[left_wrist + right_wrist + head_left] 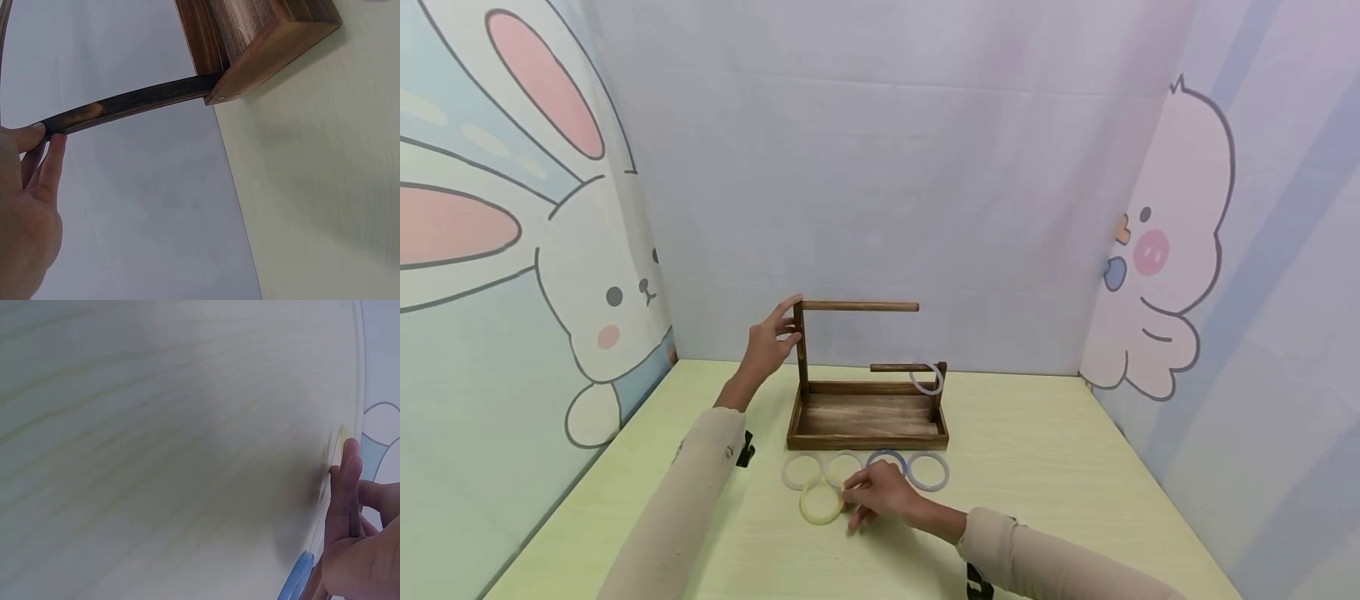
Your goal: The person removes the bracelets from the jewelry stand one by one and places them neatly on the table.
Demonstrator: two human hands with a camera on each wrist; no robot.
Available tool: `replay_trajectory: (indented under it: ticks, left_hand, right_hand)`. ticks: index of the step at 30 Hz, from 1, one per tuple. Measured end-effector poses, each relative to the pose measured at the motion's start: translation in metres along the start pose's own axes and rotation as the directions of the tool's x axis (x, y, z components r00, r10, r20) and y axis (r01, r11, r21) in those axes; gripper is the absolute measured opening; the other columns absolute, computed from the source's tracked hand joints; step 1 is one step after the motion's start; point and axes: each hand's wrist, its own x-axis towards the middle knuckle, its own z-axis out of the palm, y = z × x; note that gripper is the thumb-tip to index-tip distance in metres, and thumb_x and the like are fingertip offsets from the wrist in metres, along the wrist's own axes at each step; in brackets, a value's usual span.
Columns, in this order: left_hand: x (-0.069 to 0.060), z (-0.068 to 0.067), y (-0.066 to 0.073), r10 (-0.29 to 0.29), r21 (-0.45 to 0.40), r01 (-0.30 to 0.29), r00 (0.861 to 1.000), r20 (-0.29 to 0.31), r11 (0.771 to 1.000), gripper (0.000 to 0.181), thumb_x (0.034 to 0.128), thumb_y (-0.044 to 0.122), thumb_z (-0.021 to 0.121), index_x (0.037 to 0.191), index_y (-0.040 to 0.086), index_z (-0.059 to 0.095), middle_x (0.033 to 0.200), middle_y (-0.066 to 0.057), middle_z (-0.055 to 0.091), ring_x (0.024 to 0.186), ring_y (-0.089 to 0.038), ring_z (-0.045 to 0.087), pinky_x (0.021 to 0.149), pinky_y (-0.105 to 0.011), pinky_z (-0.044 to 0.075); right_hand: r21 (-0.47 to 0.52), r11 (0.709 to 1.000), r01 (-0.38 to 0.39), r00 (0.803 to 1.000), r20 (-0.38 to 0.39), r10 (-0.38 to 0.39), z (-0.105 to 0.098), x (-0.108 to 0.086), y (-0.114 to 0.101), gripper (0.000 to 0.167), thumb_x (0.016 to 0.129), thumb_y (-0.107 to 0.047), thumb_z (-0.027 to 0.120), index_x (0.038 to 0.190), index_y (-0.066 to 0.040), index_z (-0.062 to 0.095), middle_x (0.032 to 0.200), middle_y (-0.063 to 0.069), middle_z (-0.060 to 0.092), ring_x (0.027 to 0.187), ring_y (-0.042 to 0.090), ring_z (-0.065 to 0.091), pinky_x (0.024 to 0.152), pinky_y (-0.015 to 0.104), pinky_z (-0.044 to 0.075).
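A brown wooden rack (868,443) with a tray base stands on the table, one tall post at its left and a short one at its right, each bearing a horizontal bar. My left hand (767,346) grips the upper part of the tall post (131,105) between thumb and fingers. Low over the table, my right hand (883,492) pinches the right edge of a pale yellow ring (821,522). A pale lilac ring (937,385) hangs on the short bar (895,367). The right wrist view shows the fingertips mostly from the side, the yellow ring barely visible.
Along the rack's front edge lie a clear whitish ring (786,473), another pale ring (846,453), a blue ring (872,455) partly behind my right hand, and a lavender ring (946,473). Printed curtains with a rabbit (587,292) and a chick (1180,183) enclose the table (1037,450).
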Motion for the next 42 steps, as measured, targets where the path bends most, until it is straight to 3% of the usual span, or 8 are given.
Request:
replay_trajectory:
  ticks: [17,25,42]
  left_hand:
    - [0.0019,-0.0009,-0.0001,0.015,-0.011,-0.015,1.0,-0.005,1.0,0.078,0.0936,-0.01,0.071,0.157,0.028,0.046,0.124,-0.028,0.07,0.11,-0.041,0.072,0.083,-0.049,0.064]
    - [0.0007,-0.0001,0.0017,0.012,-0.011,-0.012,1.0,-0.004,1.0,0.078,0.0941,-0.011,0.069,0.158,0.027,0.046,0.123,-0.029,0.07,0.109,-0.042,0.072,0.082,-0.05,0.064]
    - [-0.0003,-0.0003,0.0007,-0.007,-0.023,0.007,1.0,0.0,1.0,0.08,0.094,-0.012,0.069,0.158,0.029,0.045,0.125,-0.029,0.069,0.11,-0.042,0.071,0.084,-0.05,0.063]
  right_hand:
    - [-0.016,1.0,0.022,0.998,-0.054,-0.023,0.0025,-0.0003,-0.0012,0.009,0.091,-0.002,0.078,0.097,0.004,0.08,0.076,0.016,0.076,0.056,0.027,0.074,0.047,0.028,0.06]
    - [-0.07,0.996,0.05,0.996,-0.069,-0.055,0.0028,0.0011,0.002,0.005,0.089,-0.003,0.079,0.091,0.001,0.082,0.071,0.012,0.076,0.05,0.017,0.071,0.046,0.028,0.059]
    - [-0.146,0.987,0.066,0.993,-0.087,-0.08,0.0044,0.0009,-0.003,0.005,0.087,0.001,0.078,0.085,-0.002,0.083,0.068,0.011,0.075,0.052,0.024,0.073,0.046,0.03,0.06]
